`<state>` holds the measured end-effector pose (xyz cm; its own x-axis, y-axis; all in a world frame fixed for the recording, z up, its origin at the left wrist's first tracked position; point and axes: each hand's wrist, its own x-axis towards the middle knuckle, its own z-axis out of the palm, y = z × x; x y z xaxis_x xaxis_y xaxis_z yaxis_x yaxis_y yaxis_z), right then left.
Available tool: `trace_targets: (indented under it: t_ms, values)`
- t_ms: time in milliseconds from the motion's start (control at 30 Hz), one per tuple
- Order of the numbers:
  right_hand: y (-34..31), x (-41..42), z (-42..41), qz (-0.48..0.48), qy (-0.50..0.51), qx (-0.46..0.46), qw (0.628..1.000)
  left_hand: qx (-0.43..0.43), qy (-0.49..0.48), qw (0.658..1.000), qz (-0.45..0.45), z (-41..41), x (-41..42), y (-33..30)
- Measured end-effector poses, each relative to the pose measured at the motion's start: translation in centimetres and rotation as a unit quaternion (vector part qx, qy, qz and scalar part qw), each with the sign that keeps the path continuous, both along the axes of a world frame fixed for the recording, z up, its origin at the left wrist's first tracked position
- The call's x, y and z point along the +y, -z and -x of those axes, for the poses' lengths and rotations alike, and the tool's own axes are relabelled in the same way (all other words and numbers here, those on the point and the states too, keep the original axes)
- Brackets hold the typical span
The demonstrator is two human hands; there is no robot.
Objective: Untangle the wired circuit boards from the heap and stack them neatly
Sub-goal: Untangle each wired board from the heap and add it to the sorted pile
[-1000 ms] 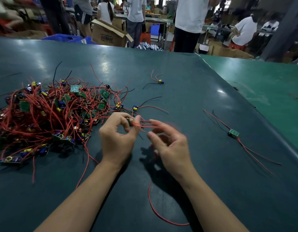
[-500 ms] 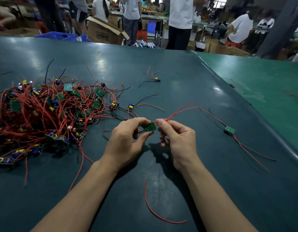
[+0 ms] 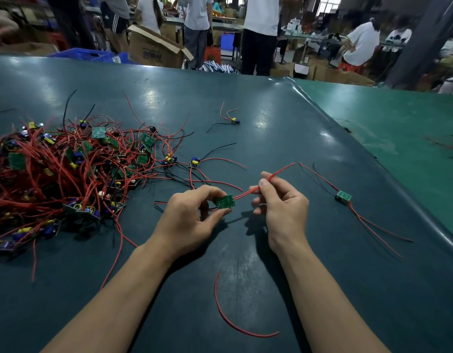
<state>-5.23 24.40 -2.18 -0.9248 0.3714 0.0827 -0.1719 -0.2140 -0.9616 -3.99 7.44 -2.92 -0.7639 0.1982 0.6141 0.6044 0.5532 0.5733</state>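
Fingers [image 3: 221, 193] of the left hand [image 3: 187, 220] pinch a small green circuit board [image 3: 225, 201] above the bench [image 3: 271, 138]; the right hand [image 3: 281, 207] pinches its 2 red wires [image 3: 273, 177]. To the left lies the tangled heap [image 3: 62, 169]; 1 separated board [image 3: 344, 196] rests to the right.

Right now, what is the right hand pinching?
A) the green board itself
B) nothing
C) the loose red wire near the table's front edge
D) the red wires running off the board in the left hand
D: the right hand pinches the red wires that lead from the green board gripped by the left hand.
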Motion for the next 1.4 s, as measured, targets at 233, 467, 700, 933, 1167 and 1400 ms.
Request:
trace_targets:
  t_ms: [233,467,700,933,1167,1400]
  values:
    - [0.5,0.4,0.6,-0.057,0.060,-0.009,0.997,-0.002,0.022,1.000,-0.005,-0.1,0.1,0.0]
    - [0.6,0.7,0.7,-0.096,0.079,0.007,0.992,0.002,0.026,1.000,0.012,-0.1,0.3,-0.1]
    - [0.2,1.1,0.5,-0.122,0.102,0.005,0.987,0.007,0.028,0.999,0.015,-0.2,0.2,-0.2]
    - [-0.3,1.9,0.7,-0.060,0.121,-0.006,0.991,0.009,0.027,1.000,0.011,-0.2,-0.1,0.0]
    - [-1.2,1.1,0.0,0.108,-0.044,-0.022,0.993,0.044,-0.031,0.998,-0.022,-0.2,0.1,-0.2]
    - [-0.5,-0.7,-1.9,-0.014,-0.274,-0.076,0.959,0.038,0.040,0.998,-0.010,-0.1,-0.3,-0.1]
